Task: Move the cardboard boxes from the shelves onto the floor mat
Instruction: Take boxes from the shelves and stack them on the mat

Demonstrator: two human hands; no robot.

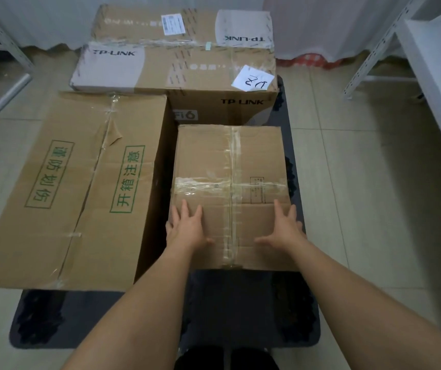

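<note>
A small taped cardboard box (230, 182) sits on the dark floor mat (240, 311). My left hand (187, 228) lies flat on the near left part of its top, fingers straight. My right hand (283, 225) lies flat on the near right part, thumb spread inward. A large box with green Chinese print (75, 188) lies to the left, touching the small one. Behind them stands a wide TP-LINK box (176, 68), with one more TP-LINK box (182, 25) behind it.
A white metal shelf unit (433, 65) stands at the right, and a white shelf leg (3, 36) at the far left. A roll of clear film (9, 93) lies on the tiled floor at left. White curtains hang along the back.
</note>
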